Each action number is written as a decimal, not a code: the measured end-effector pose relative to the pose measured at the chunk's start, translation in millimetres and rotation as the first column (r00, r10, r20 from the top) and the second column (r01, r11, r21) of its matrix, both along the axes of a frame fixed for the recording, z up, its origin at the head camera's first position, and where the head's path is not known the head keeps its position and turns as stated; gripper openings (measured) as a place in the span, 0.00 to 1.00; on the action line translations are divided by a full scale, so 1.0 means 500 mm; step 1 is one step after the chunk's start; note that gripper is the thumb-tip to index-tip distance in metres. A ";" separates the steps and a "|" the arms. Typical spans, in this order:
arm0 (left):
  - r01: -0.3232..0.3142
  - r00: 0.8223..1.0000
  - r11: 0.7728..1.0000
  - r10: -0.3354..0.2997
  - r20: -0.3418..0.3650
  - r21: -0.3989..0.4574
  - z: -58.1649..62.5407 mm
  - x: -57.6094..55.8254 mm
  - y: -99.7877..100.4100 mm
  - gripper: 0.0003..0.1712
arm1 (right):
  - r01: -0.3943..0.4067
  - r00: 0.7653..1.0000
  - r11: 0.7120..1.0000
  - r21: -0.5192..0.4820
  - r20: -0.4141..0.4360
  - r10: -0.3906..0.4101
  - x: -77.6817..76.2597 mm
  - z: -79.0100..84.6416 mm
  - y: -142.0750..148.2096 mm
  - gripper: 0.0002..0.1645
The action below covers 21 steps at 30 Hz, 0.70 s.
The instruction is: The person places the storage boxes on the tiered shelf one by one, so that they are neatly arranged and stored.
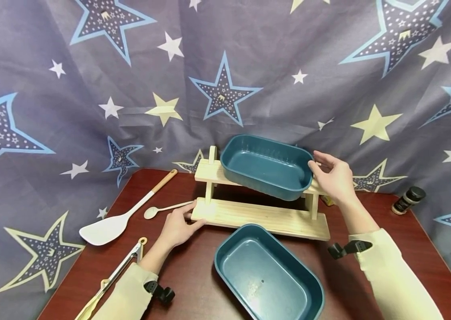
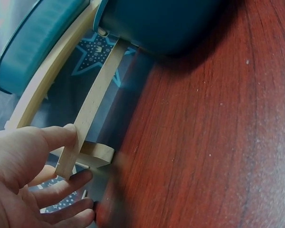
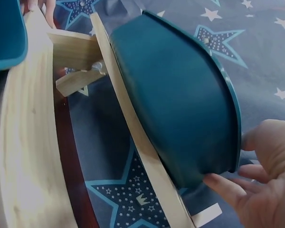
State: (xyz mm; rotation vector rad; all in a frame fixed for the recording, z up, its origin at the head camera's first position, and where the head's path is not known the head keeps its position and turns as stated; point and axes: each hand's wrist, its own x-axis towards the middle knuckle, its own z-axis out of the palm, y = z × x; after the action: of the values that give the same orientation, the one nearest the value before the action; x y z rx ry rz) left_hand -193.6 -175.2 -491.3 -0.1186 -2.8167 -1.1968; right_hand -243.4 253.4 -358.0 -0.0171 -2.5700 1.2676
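A two-tier wooden rack (image 1: 261, 216) stands on the table. One deep teal dish (image 1: 265, 166) sits on its upper shelf, slightly askew, its near side jutting past the shelf's front edge. My right hand (image 1: 334, 178) holds the right end of this dish; in the right wrist view the fingertips (image 3: 217, 183) are at its underside and the thumb is by the rim. With thumb and fingers, my left hand (image 1: 178, 226) grips the left end of the rack's lower board (image 2: 97, 95). A second teal dish (image 1: 263, 280) lies on the table in front of the rack.
Left of the rack lie a white turner (image 1: 107, 229) with a wooden handle, a small pale spoon (image 1: 151, 213) and metal tongs (image 1: 119, 269). A dark-lidded spice jar (image 1: 405, 202) stands at the table's right edge. Behind everything hangs a starry grey curtain (image 1: 141, 80).
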 end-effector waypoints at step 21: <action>-0.001 1.000 1.000 0.001 0.014 0.002 0.000 -0.001 -0.002 0.42 | -0.056 0.998 0.997 -0.047 0.024 0.057 0.010 -0.005 -0.016 0.36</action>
State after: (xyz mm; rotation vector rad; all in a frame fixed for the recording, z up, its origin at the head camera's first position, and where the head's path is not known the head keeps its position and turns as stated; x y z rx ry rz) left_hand -194.2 -176.0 -491.4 -0.1091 -2.8275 -1.2050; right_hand -238.6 245.2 -360.7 0.0312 -2.5795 1.3551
